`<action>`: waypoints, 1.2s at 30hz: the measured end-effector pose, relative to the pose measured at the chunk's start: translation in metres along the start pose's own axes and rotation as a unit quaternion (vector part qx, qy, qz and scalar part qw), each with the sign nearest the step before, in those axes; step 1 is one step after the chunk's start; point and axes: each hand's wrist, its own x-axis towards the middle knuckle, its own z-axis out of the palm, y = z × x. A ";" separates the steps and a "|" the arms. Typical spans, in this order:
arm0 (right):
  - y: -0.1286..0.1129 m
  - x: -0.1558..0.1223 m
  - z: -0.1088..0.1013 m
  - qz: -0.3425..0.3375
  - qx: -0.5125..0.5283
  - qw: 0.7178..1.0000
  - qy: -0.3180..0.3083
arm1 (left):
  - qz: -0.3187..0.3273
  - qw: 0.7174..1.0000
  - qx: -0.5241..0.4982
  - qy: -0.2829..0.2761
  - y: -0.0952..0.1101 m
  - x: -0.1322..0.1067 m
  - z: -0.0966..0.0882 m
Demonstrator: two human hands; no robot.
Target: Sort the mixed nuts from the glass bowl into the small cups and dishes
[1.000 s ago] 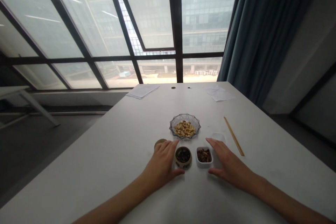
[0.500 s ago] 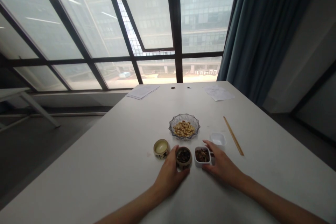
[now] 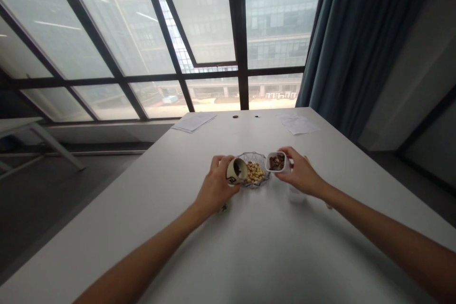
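My left hand (image 3: 218, 183) is closed around a small ceramic cup (image 3: 233, 174) with dark marks on its side. The cup is raised and tilted to the right, its mouth toward the glass bowl, with dark bits inside. In my right hand (image 3: 299, 171) is a small white square container (image 3: 279, 163) of brown dried pieces, held up and tipped slightly to the left. Between and behind the two stands a scalloped glass bowl (image 3: 253, 156) holding peanut-like nuts (image 3: 255, 174). A second ceramic cup (image 3: 223, 207) is mostly hidden below my left hand.
Another white container (image 3: 296, 194) stands on the white table (image 3: 256, 247) below my right hand. Chopsticks (image 3: 328, 206) lie mostly behind my right arm. Papers (image 3: 194, 122) lie at the far left and more sheets (image 3: 298, 124) at the far right, before the windows.
Both hands have lifted their vessels off the table and moved them forward beside the glass bowl. The cup has gone from upright to tilted right; the white container now leans slightly.
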 end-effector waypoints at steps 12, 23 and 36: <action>0.009 0.082 0.029 -0.357 -0.494 0.771 -0.185 | 0.294 0.932 0.175 -0.120 -0.046 0.074 0.026; 0.000 0.087 0.023 -0.390 -0.526 0.735 -0.176 | 0.413 0.885 0.209 -0.055 -0.066 0.086 0.028; 0.011 0.077 0.015 -0.283 -0.355 0.881 -0.133 | 0.331 0.927 0.175 -0.009 -0.075 0.080 0.035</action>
